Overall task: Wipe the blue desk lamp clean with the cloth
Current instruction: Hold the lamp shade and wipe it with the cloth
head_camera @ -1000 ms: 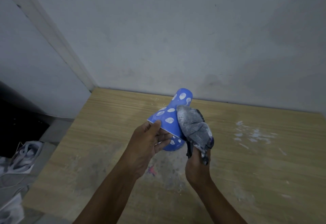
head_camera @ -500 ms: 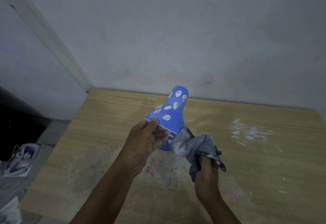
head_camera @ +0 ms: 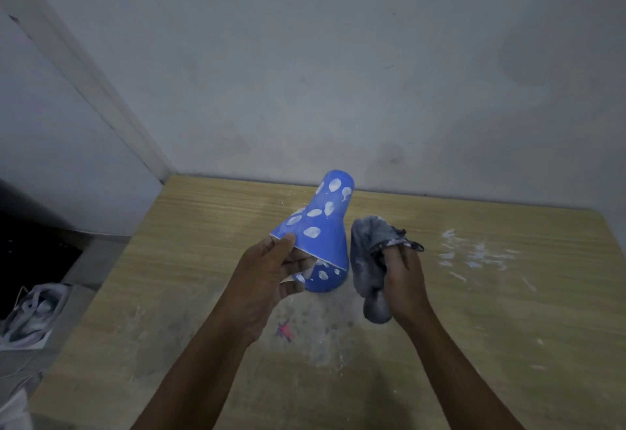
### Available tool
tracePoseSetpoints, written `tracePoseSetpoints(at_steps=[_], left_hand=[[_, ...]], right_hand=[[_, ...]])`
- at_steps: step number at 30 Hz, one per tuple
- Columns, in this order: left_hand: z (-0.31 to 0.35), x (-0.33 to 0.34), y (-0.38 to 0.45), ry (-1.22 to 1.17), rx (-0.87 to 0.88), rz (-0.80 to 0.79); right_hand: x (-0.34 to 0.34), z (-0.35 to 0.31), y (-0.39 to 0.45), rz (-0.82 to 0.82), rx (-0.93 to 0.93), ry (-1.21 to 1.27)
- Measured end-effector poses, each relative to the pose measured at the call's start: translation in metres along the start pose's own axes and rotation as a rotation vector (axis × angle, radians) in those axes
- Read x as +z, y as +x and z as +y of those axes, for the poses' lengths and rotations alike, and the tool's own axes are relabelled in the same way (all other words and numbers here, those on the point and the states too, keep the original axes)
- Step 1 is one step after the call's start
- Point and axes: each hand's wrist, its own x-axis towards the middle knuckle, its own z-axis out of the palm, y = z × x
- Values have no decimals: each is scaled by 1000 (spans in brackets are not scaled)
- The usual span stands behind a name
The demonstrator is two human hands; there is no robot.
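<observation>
The blue desk lamp (head_camera: 322, 226) has a cone shade dotted with white smears and leans away from me over the wooden table (head_camera: 189, 260). My left hand (head_camera: 271, 270) grips the shade's wide rim, thumb on top and fingers inside. Its round blue base (head_camera: 323, 277) shows just below the rim. My right hand (head_camera: 403, 280) holds a bunched grey cloth (head_camera: 371, 253), dusted white, just right of the shade. A narrow gap separates cloth and lamp.
White powder smears (head_camera: 474, 255) mark the table at the right, and a dusty patch with a red scrap (head_camera: 285, 330) lies under my arms. A grey wall stands close behind. Left of the table edge, a sneaker (head_camera: 32, 314) lies on the floor.
My right hand has pulled the cloth off the shade, dropped it low, then brought it up beside the lamp. The lamp stays in my left hand, turned slightly.
</observation>
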Motion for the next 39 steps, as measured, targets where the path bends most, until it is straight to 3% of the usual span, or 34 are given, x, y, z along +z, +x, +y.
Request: tracePoseSetpoints(at_steps=[6,11,14,20,23,26,28,32,39], left_hand=[[-1,2,2,-39,1,-7],[2,-1,2,-33,13,18],[3,-4,1,-19,2,4],[1,-1,1,-23,-11,-18],[0,2,1,-34,-12,-24],[1,1,0,-47,-13,-28],[3,0,-1,-74,-19,-45],[2,6,-6,-137,-64,-81],[-7,18,-15,-95,-139,-82]], right_hand=[[22,1,-16,-33,-5,118],[13,7,-48,-82,-100,57],[13,-6,-38,-68,-114,180],[22,-15,-18,-155,-316,-129],[23,-11,-31,-228,-352,-110],[16,-8,-50,-211,-317,-11],[13,-10,-61,-201,-198,113],[-6,-1,-58,60,29,353],[-28,-3,-40,39,11,216]])
